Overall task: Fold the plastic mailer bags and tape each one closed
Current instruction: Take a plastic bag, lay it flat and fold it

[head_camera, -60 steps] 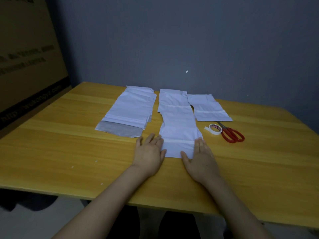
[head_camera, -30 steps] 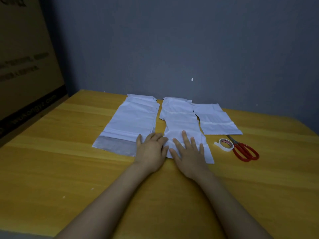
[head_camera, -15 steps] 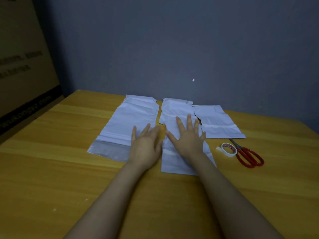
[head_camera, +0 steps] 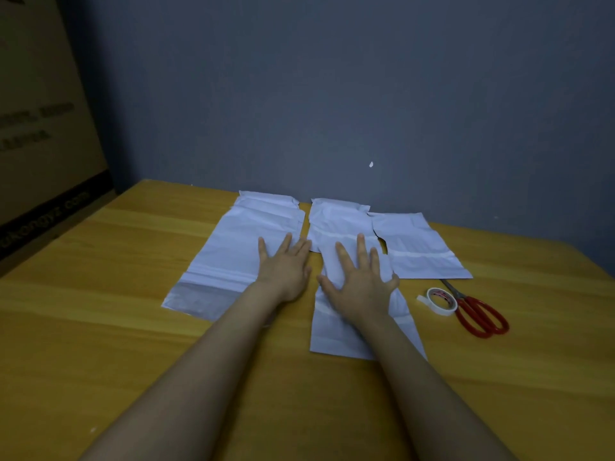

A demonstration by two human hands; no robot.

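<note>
on the yellow table (head_camera: 100,327), white mailer things side by side; left bag (head_camera: 229,247) wide and flat, with a grey strip at its near end; middle bag (head_camera: 336,334) long and thin, reaching closest to the near edge; right bag (head_camera: 419,247) shorter and further back, just beside the middle bag; left hand (head_camera: 283,271) palm down, fingers straight and a bit spread, resting on the right side of the left bag, holding nothing; right hand (head_camera: 361,287) flat too, fingers spread wide, pressing down on the middle bag, nothing gripped; both hands close together but apart; white tape roll (head_camera: 442,301) near the right side of the middle bag, a loose end sticking out; red scissors (head_camera: 479,314) touching the roll, blades pointing toward the right bag; grey wall (head_camera: 332,94) behind; big brown box (head_camera: 43,128) at the far left
</note>
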